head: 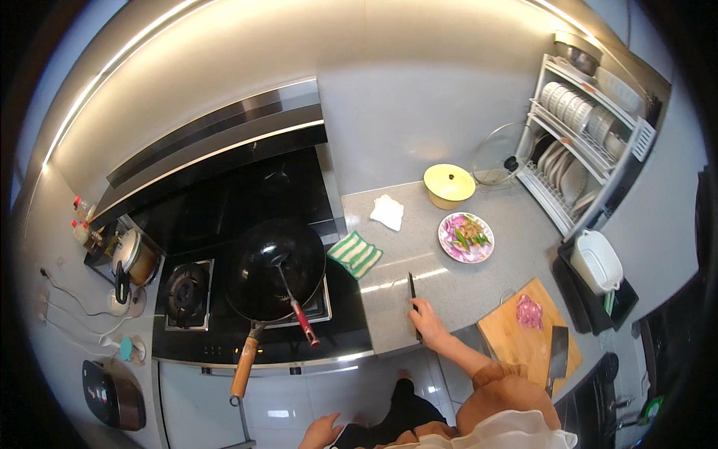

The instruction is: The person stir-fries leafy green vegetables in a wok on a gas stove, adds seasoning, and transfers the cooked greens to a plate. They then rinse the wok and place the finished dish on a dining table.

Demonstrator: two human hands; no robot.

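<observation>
My right hand [431, 325] is over the grey counter near its front edge, with its fingers around a pair of black chopsticks [413, 285]. My left hand [321, 432] hangs low by my body at the bottom edge, partly cut off, and appears to hold nothing. Beyond the chopsticks stands a plate [446, 250] of sliced purple onion, green pepper and a brownish ingredient. To the right, a wooden cutting board [502, 322] carries raw minced or chopped meat [529, 312] and a cleaver [558, 352]. The cleaver's handle points towards me.
A black wok [247, 275] with a red-handled spatula [303, 322] sits on the gas stove [196, 351]; its wooden handle [244, 367] juts past the front edge. Near it lie a striped cloth [355, 255] and a white cloth [387, 212]. A yellow lidded pot [447, 197] and dish rack [566, 132] stand behind.
</observation>
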